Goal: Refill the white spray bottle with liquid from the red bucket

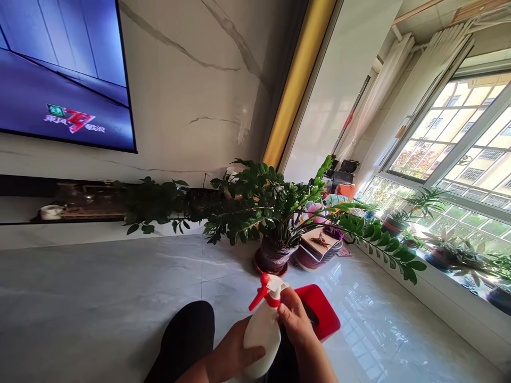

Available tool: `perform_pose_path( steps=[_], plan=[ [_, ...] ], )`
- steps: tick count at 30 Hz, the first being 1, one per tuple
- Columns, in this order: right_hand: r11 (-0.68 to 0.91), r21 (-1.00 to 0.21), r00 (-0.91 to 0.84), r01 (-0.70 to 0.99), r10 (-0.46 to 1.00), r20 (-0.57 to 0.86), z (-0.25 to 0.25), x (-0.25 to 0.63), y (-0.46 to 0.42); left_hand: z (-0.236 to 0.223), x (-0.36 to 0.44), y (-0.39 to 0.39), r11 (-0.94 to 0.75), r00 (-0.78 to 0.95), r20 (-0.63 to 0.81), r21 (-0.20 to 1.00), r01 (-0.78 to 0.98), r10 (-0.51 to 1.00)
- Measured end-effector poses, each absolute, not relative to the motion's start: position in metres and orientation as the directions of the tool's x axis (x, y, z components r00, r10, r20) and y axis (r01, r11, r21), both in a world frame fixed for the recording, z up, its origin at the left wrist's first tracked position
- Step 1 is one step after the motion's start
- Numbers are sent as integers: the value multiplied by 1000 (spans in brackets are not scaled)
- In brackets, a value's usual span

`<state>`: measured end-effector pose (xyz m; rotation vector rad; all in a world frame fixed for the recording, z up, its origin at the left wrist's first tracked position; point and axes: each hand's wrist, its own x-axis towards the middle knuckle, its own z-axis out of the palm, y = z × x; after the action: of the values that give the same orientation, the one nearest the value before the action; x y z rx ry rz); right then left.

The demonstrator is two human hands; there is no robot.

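Observation:
I hold a white spray bottle (262,332) with a red trigger and collar low in the middle of the head view. My left hand (230,355) cups the bottle's body from below, fingers wrapped round it. My right hand (296,318) grips the neck just under the spray head, fingers closed. My knee in black cloth (184,336) is to the left. A leafy green plant in a dark glazed pot (274,254) stands on the floor just beyond the bottle, its long stems spreading left and right.
A red stool (321,310) lies behind my right hand. A basket with a book (319,248) sits beside the pot. Several small potted plants (439,247) line the window sill at right. A television (66,72) hangs over a low shelf (80,207) at left.

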<state>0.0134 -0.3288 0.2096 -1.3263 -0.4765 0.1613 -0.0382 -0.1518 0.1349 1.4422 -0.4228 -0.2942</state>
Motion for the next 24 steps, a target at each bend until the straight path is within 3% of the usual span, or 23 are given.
perform_pose_path(
  steps=[4, 8, 14, 20, 24],
  plan=[
    [160, -968, 933, 192, 276, 230, 210, 12, -330, 138, -37, -150, 82, 910, 31, 997, 3, -413],
    [46, -972, 934, 230, 270, 233, 211, 10, -336, 138, -36, -146, 60, 912, 67, 997, -47, -405],
    [50, -935, 892, 350, 286, 349, 212, 10, -328, 124, -34, -151, 97, 908, 122, 991, -91, -400],
    [83, -981, 887, 175, 419, 193, 212, 5, -342, 128, -36, -151, 62, 903, 94, 995, -75, -420],
    [47, -951, 872, 307, 387, 301, 213, 6, -342, 139, -39, -151, 60, 887, 68, 997, -45, -458]
  ],
)
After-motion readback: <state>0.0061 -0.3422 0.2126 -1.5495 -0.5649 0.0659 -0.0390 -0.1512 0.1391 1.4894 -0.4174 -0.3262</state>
